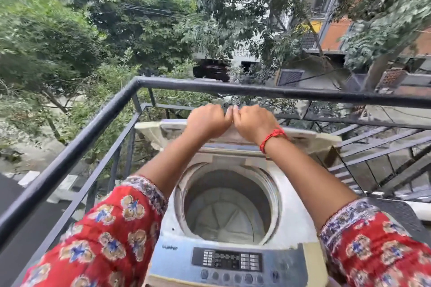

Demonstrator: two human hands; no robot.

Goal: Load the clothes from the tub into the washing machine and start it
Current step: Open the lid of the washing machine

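Observation:
A white top-loading washing machine [286, 212] stands in front of me on a balcony. Its round drum [224, 214] is open and holds no clothes. The lid [163, 130] is folded up at the back. My left hand [207, 120] and my right hand [253, 123] sit side by side on the lid's top edge, fingers curled over it. A red thread is tied round the right wrist. The control panel [227, 260] with its buttons lies at the near edge. The tub of clothes is not in view.
A black metal railing [98, 121] runs along the left and across behind the machine, very close to it. A dark perforated surface [403, 214] shows at the right. Beyond the rail are trees, a street below and buildings.

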